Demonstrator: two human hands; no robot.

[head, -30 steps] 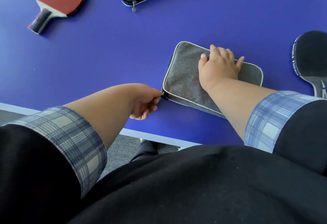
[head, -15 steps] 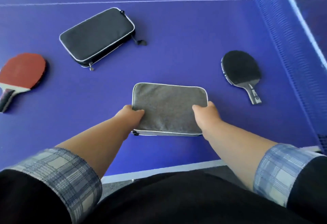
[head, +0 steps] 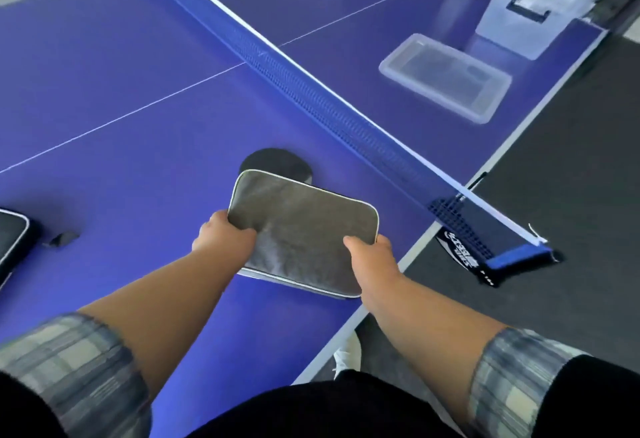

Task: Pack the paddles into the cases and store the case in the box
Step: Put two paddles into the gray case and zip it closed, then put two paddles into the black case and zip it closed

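since a moment ago the grey case (head: 301, 230) has left the table (head: 138, 119), gripped at its near corners by both hands (head: 225, 240), near side of the net (head: 311, 98), likely bound for the clear box (head: 446, 77) beyond.

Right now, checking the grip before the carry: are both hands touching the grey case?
Touching. The head view shows the left hand clamped over the near-left corner of the grey case and the right hand gripping its near-right corner.
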